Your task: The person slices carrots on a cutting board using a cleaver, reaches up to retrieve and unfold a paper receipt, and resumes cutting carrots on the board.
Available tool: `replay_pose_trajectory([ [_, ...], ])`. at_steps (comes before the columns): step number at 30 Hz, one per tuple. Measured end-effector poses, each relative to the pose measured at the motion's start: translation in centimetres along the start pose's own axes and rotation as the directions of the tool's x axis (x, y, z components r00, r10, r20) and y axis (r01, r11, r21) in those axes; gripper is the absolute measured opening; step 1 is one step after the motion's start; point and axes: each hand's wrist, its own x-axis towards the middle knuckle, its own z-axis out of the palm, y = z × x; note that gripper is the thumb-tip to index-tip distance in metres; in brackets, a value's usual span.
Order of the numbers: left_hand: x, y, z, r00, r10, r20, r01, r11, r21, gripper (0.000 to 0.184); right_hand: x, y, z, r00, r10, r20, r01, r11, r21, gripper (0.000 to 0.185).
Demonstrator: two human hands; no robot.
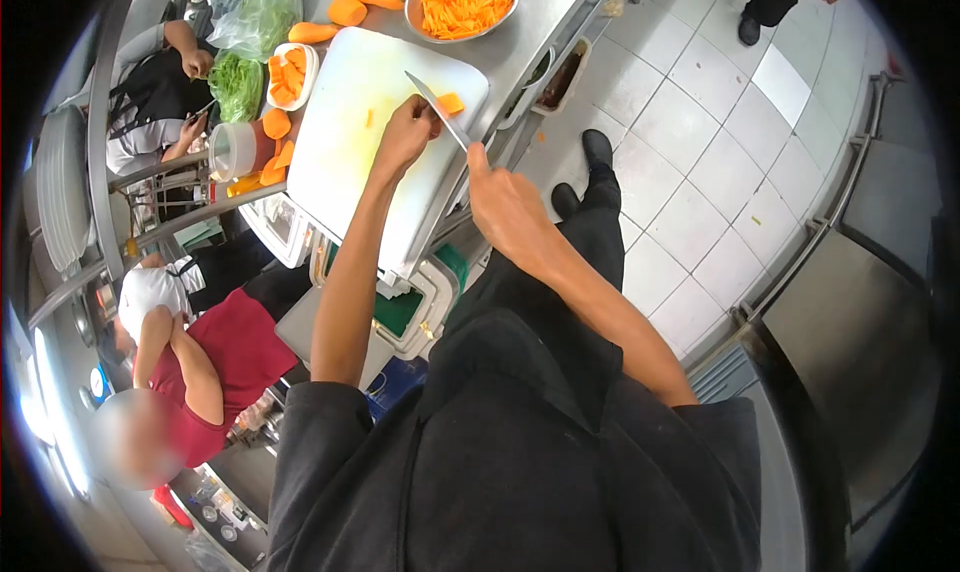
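Note:
My right hand [508, 207] is closed around the handle of a kitchen knife [436, 106], its blade lying across the white cutting board [335, 102]. Close against the blade, my left hand [405, 137] has its fingers curled in; whatever they may grip is hidden. An orange carrot piece [451, 103] rests on the board on the other side of the blade. A small carrot scrap [369, 119] lies to the left of my left hand.
Beyond the board stand a metal bowl of cut carrot [467, 4], whole carrots [347, 12], a white tub of carrot chunks [290, 76] and bagged greens [236, 87]. A person in a red apron [235, 337] is at the left, with another person [150, 107] farther off.

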Motion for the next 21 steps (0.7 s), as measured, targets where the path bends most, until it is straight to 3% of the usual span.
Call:
replay_pose_trajectory([
  [4,0.0,0.3,-0.4,1.000,-0.002,0.009,0.001,0.995,0.095,0.023,0.1,0.3,-0.6,1.000,-0.022,-0.010,0.022,1.000,0.022,0.023],
  [10,0.1,-0.1,0.0,0.999,0.023,-0.029,-0.022,0.999,0.025,0.022,0.2,-0.6,-0.1,0.999,-0.021,0.028,0.022,0.999,-0.028,0.034],
  [12,-0.2,0.2,0.2,0.999,0.028,-0.038,-0.028,1.000,0.013,0.021,0.4,-1.6,0.3,0.996,0.085,0.038,-0.083,0.996,-0.043,0.039],
  [15,-0.5,0.6,0.4,0.999,0.029,-0.045,-0.029,1.000,-0.009,0.021,0.5,-1.8,1.2,0.996,0.076,-0.039,-0.078,0.996,-0.048,0.028],
  [21,-0.1,-0.3,0.4,0.995,0.025,-0.093,-0.016,0.995,0.094,0.022,-0.9,0.6,0.0,0.999,-0.017,0.047,0.014,0.998,0.062,0.037],
])
